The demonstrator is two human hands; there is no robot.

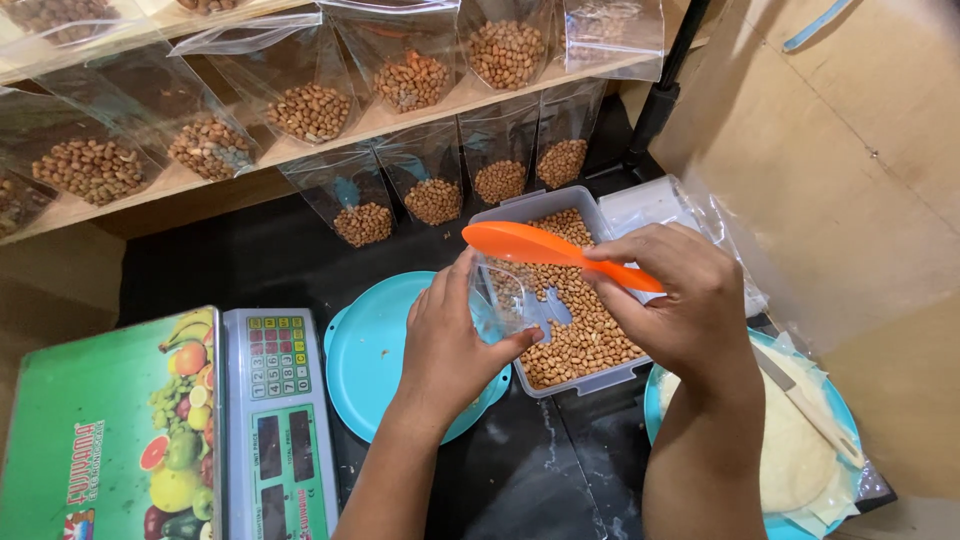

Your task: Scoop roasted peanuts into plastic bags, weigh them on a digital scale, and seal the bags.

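Scale (200, 430) at left, plate (365, 350) just right of it. Tub of peanuts (580, 330) right of plate. Filled bags (310, 110) on shelf (130, 195) behind.

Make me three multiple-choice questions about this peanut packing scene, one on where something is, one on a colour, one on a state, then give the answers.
1. Where does the scale sit relative to the teal plate?
A. To its left
B. To its right
C. On top of it

2. What colour is the scoop in the right hand?
A. Green
B. Orange
C. White

3. What state is the small clear bag in the left hand in?
A. Sealed and lying flat
B. Held open over the peanut container
C. Hanging on the shelf

Answers:
1. A, the scale lies left of the plate, at the picture's lower left.
2. B, the scoop is bright orange.
3. B, the left hand's fingers hold the bag's mouth open above the tub of peanuts, with the scoop at its opening.
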